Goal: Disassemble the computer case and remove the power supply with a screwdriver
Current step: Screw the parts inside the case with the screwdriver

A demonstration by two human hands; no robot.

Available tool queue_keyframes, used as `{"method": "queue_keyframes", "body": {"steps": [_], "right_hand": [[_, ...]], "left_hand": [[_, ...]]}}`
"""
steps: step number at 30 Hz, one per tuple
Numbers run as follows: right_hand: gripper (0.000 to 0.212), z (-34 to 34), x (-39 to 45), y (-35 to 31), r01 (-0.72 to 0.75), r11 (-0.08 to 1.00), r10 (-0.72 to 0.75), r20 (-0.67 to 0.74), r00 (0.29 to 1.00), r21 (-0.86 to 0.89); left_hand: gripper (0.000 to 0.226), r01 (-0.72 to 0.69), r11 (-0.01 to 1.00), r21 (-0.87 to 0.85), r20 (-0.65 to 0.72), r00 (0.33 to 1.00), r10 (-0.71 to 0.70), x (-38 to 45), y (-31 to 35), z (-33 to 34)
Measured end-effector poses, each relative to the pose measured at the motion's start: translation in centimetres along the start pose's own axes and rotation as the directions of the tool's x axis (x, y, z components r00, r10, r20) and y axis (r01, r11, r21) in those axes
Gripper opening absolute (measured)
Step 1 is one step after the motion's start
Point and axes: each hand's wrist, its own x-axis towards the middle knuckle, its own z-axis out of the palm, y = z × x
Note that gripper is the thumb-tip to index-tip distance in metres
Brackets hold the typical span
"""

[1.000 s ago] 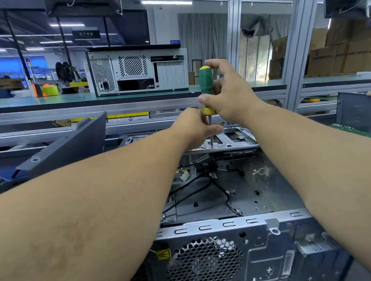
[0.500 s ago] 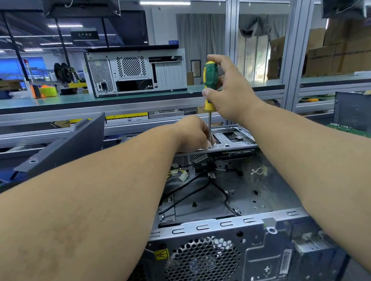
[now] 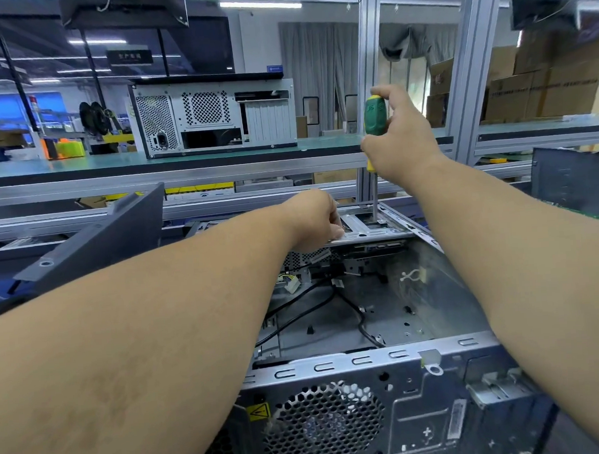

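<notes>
While right hand [image 3: 403, 139] grips screwdriver [image 3: 373, 124] upright on bracket [image 3: 371, 227], left hand [image 3: 313, 220] curls on its edge; second case [image 3: 214, 118] at 11 o'clock, loose panel [image 3: 109, 235] at 9.

The open grey steel computer case [image 3: 388, 379] lies nearest, black cables [image 3: 352, 304] inside it, a perforated silver metal bracket [image 3: 378, 227] across its far end under the left hand [image 3: 311, 220], the right hand [image 3: 399, 140] holding the green-and-yellow-handled screwdriver [image 3: 373, 131] upright above, and a second silver tower case [image 3: 214, 118] on the shelf [image 3: 77, 166] behind.
</notes>
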Motion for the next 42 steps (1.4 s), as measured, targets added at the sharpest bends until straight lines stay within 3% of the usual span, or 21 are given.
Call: {"method": "queue_keyframes", "body": {"steps": [8,12,14,15,16,18,20,22,25,30,34,36,37,38,40,41,42], "right_hand": [[0.074,-1.3,-0.2,0.2,-0.117,0.982,0.111,-0.051,0.993,-0.147],[0.073,-1.5,-0.3,0.3,-0.124,0.981,0.117,-0.055,0.992,-0.147],[0.073,-1.4,-0.3,0.4,-0.126,0.981,0.118,-0.055,0.991,-0.151],[0.073,-1.3,-0.3,0.4,-0.126,0.98,0.12,-0.051,0.991,-0.155],[0.073,-1.2,-0.3,0.5,-0.127,0.979,0.121,-0.046,0.992,-0.157],[0.072,-1.1,-0.2,0.6,-0.129,0.979,0.124,-0.037,0.992,-0.156],[0.07,-1.0,-0.3,0.7,-0.131,0.981,0.128,-0.031,0.991,-0.146],[0.07,-1.0,-0.4,0.7,-0.135,0.98,0.134,-0.02,0.991,-0.148],[0.069,-1.0,-0.6,0.6,-0.137,0.979,0.136,-0.015,0.991,-0.153],[0.068,-0.9,-0.4,0.5,-0.134,0.977,0.133,-0.02,0.991,-0.165],[0.068,-1.0,-0.2,0.3,-0.137,0.968,0.13,-0.049,0.99,-0.209],[0.067,-1.1,-0.1,0.1,-0.14,0.96,0.126,-0.073,0.989,-0.24],[0.066,-1.2,-0.1,0.0,-0.147,0.956,0.128,-0.089,0.988,-0.253],[0.064,-1.3,0.0,-0.1,-0.152,0.952,0.127,-0.111,0.986,-0.265],[0.052,-1.4,0.2,-0.3,-0.147,0.944,0.097,-0.179,0.979,-0.295],[0.044,-1.5,0.2,-0.3,-0.138,0.94,0.071,-0.216,0.974,-0.313],[0.038,-1.5,0.3,-0.3,-0.129,0.938,0.049,-0.244,0.969,-0.322]], "left_hand": [[0.034,0.03,0.997,0.065,0.062,0.998,-0.034,0.1,0.2,0.2],[0.034,0.075,0.997,0.029,-0.086,0.994,-0.072,0.5,0.1,-0.2],[0.03,0.141,0.978,-0.151,-0.154,0.974,-0.164,1.1,-0.2,-0.5],[0.028,0.185,0.923,-0.338,-0.129,0.962,-0.241,1.3,-0.3,-0.7],[0.025,0.24,0.804,-0.545,-0.056,0.946,-0.32,1.5,-0.4,-0.8],[0.023,0.316,0.432,-0.845,0.14,0.909,-0.392,1.4,-0.6,-1.4],[0.031,0.286,0.077,-0.955,0.238,0.896,-0.375,1.4,-0.7,-2.0],[0.037,0.178,-0.188,-0.966,0.236,0.902,-0.361,1.4,-0.7,-2.6],[0.041,0.022,-0.377,-0.926,0.169,0.916,-0.363,1.3,-0.6,-3.1],[0.028,-0.056,-0.489,-0.871,0.15,0.916,-0.373,0.8,-0.3,-3.1],[0.022,-0.01,-0.439,-0.899,0.207,0.872,-0.443,0.5,0.2,-2.6],[0.028,0.076,-0.295,-0.953,0.218,0.847,-0.486,0.5,0.5,-2.2],[0.028,0.123,-0.137,-0.983,0.177,0.842,-0.509,0.3,0.8,-1.9],[0.026,0.167,0.091,-0.982,0.095,0.847,-0.524,0.2,1.0,-1.6],[0.028,0.173,0.586,-0.791,-0.131,0.889,-0.439,0.2,1.8,-0.6],[0.032,0.114,0.741,-0.662,-0.209,0.921,-0.329,0.2,2.4,-0.1],[0.036,0.049,0.818,-0.573,-0.246,0.942,-0.229,0.4,3.1,0.4]]}}
